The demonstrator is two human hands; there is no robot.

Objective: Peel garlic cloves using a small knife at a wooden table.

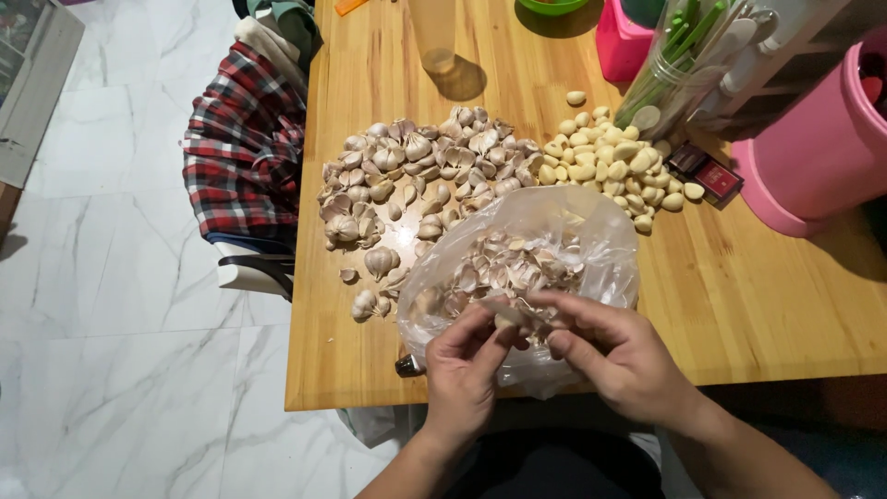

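— Hands first: where are they?

— Low in the frame, just right of centre. The left hand (462,365) and the right hand (617,356) meet over the near edge of the wooden table (785,296), fingertips pinched together on one garlic clove (507,319) held between them.

— And what lies under them?

— A clear plastic bag (591,231), open at the top, with papery garlic skins (517,268) inside. The clove sits just above the bag's near side.

— What about the rest of the garlic?

— Above the bag, centre frame, spreads a heap of unpeeled cloves (416,171). To its right, touching it, lies a smaller pile of peeled cloves (610,162), pale yellow.

— Anything else nearby?

— At the upper right stands a pink tub (822,139), and beside it a clear jar of utensils (684,65). A plaid shirt (245,148) hangs over a chair at the left, off the table's edge.
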